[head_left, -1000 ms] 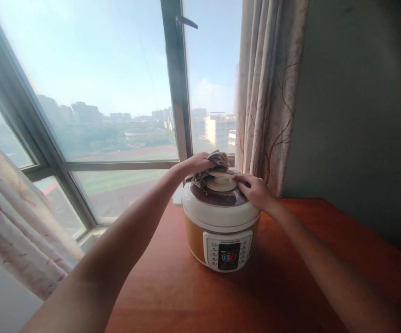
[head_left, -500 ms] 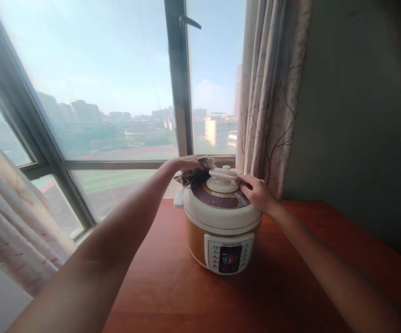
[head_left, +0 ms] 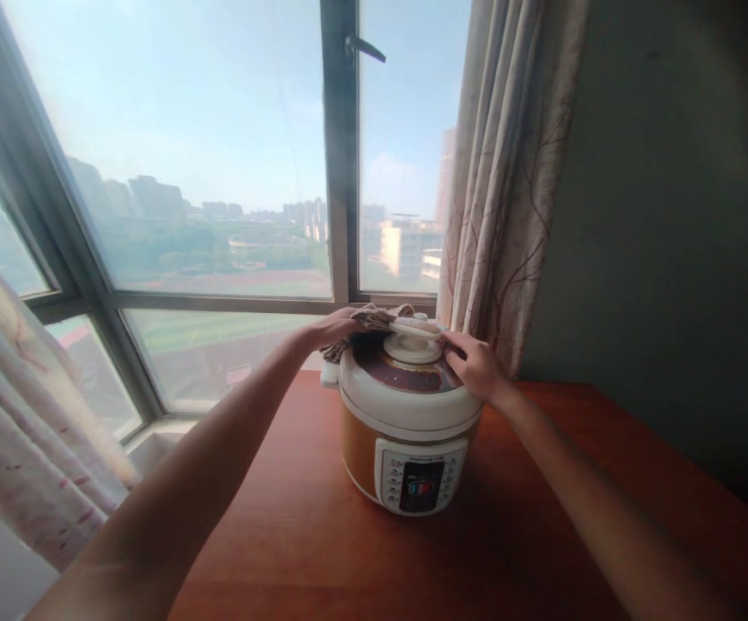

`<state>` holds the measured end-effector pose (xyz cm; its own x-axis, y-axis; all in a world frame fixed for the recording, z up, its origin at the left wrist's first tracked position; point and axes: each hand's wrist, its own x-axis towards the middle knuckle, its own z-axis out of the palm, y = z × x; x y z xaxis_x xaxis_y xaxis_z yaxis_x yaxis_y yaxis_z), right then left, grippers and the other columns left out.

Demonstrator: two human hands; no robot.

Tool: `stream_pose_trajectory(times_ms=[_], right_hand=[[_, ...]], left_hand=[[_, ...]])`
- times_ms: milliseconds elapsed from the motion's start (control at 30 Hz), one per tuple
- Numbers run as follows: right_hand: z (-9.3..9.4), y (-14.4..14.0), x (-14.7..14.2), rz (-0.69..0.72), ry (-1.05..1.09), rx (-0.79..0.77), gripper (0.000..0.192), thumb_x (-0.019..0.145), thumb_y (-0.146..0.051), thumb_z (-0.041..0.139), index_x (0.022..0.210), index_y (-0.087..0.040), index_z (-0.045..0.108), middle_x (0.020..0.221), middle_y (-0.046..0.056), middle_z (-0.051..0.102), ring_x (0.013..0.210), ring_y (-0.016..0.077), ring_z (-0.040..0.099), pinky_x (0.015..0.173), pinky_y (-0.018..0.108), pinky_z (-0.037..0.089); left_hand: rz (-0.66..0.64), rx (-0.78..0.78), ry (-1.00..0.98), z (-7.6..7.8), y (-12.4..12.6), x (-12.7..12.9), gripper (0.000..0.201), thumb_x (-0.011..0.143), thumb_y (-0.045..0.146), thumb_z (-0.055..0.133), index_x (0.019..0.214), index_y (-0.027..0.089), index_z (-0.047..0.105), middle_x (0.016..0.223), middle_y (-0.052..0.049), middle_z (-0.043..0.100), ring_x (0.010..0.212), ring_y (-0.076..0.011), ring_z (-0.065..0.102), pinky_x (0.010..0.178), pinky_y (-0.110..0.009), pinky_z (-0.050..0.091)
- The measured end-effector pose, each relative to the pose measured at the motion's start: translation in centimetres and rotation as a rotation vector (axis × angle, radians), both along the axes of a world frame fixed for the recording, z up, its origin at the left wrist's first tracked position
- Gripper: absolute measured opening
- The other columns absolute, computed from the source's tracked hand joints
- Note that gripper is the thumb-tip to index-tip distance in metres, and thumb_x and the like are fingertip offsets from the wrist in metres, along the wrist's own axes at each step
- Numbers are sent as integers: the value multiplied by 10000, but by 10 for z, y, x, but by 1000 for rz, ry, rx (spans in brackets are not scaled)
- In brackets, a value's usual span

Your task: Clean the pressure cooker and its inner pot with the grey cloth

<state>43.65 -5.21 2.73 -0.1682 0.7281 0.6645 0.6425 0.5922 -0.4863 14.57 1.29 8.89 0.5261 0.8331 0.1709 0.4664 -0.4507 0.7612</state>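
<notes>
Nearest the camera, both bare forearms reach forward over the table (head_left: 322, 552), their elbows cut off by the bottom edge. They meet at the cooker (head_left: 409, 431), which stands upright on the table with its control panel (head_left: 420, 479) facing the camera; the panel's buttons and lettering are too small to read.

The right hand (head_left: 477, 366) lies palm down on the right side of the lid (head_left: 405, 384), fingers spread flat and pointing toward the knob (head_left: 412, 345); it grips nothing, only presses on the lid's surface.

The left hand (head_left: 335, 328) is at the lid's far left edge, fingers curled over a bunched cloth (head_left: 374, 319). The cloth lies crumpled against the back of the lid, touching the knob on its far side and hanging a little over the rim to the left. The fingertips are buried in the folds, so how tightly they close cannot be told.

Behind the cooker hangs a curtain (head_left: 503, 198), just beside it on the right, and beyond that the window (head_left: 218, 172) with hazy buildings outside. A second curtain is cut off at the left edge.
</notes>
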Motion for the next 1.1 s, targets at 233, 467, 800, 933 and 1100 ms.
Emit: stream_pose_trajectory(times_ms=[233,467,800,933,1100], right_hand=[[1,-2,-1,0,-11,12,437,831,-158,495,1201,-238,713,1255,40,717,1211,251,634,1061,385,472],[3,-3,-1,12,-35,18,424,842,-154,476,1187,-218,715,1254,57,715,1212,251,631,1063,381,468],[1,0,1,13,-25,39,413,840,-149,484,1165,-240,722,1249,40,719,1189,244,643,1044,372,477],[3,-3,-1,4,-12,23,403,839,-153,483,1146,-238,729,1233,42,726,1175,248,648,1032,371,484],[3,-4,0,14,-14,-3,401,843,-154,481,1153,-228,724,1238,47,723,1180,248,644,1034,367,474]], left_hand=[[11,137,100,7,-84,-6,481,753,347,611,1211,250,717,1230,-66,712,1221,-324,573,1050,-397,455],[252,571,276,-30,-150,25,613,804,219,535,1408,309,590,1430,-58,576,1339,-311,495,1135,-441,415],[351,531,109,-47,-108,16,656,785,345,575,1426,207,556,1498,-107,503,1381,-327,448,1174,-463,346],[215,380,29,-32,-65,14,526,856,412,523,1327,200,626,1391,-92,611,1296,-306,529,1114,-404,405],[324,91,-4,-33,-25,2,458,838,511,518,1083,158,678,1050,-106,730,995,-285,647,852,-345,531]])
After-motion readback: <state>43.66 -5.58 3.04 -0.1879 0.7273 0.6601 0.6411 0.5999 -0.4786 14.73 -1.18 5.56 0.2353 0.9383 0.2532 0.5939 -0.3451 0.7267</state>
